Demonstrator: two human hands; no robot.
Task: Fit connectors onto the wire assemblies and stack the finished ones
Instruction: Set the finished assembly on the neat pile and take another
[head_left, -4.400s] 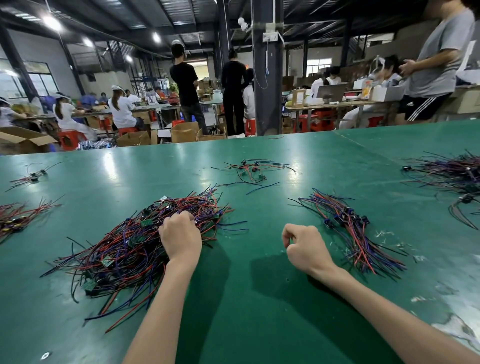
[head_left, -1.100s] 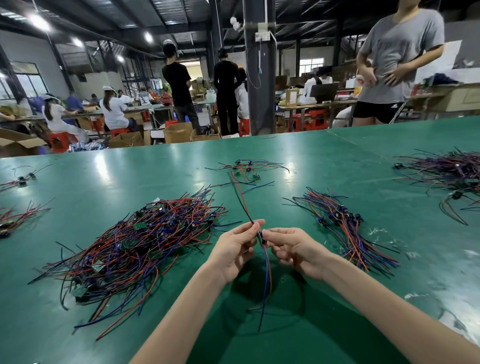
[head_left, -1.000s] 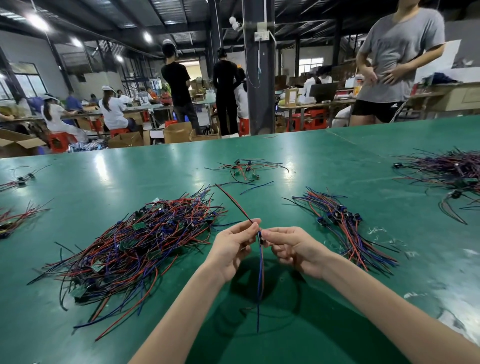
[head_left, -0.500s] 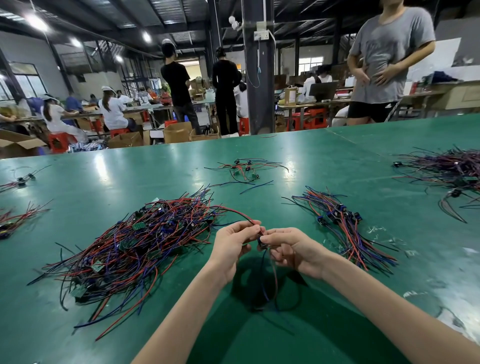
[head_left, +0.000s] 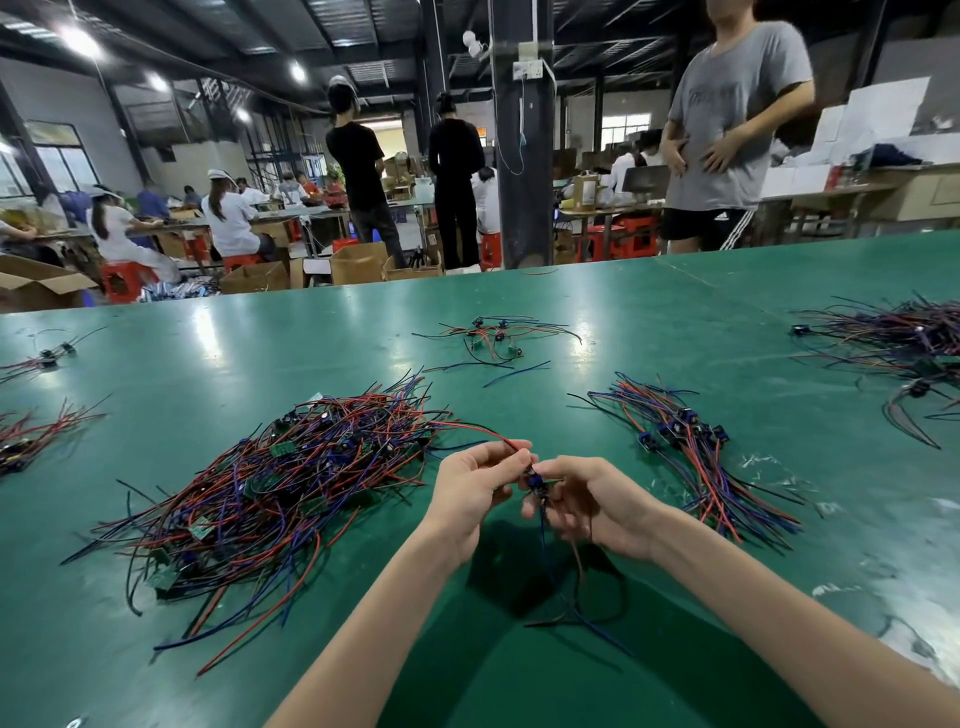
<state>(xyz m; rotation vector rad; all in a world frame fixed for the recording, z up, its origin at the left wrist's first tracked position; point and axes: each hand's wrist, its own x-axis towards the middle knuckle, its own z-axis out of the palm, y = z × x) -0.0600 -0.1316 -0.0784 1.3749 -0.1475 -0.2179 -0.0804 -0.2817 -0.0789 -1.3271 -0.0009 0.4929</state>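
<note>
**Mating a lead to its connector above the table**

We work with both hands drawn together just above the green table, close to the body, where the small parts are easiest to see and steady. Our left hand pinches a red lead near its tip between thumb and forefinger. The lead arcs back toward the loose pile of red, blue and black wires on our left. Our right hand curls its fingers round a small blue connector, turned toward the left fingertips so the two parts meet end to end. Two trailing wires hang from the connector down to the table, out of the way of the joint.

We judge the fitting step to be under way. Whether the lead is already seated is too small to tell.

The finished stack lies on our right, near the right forearm, its wires combed in one direction with the blue housings bunched together. That layout probably keeps raw stock on the left and done pieces on the right, each within reach of its own hand.
</note>
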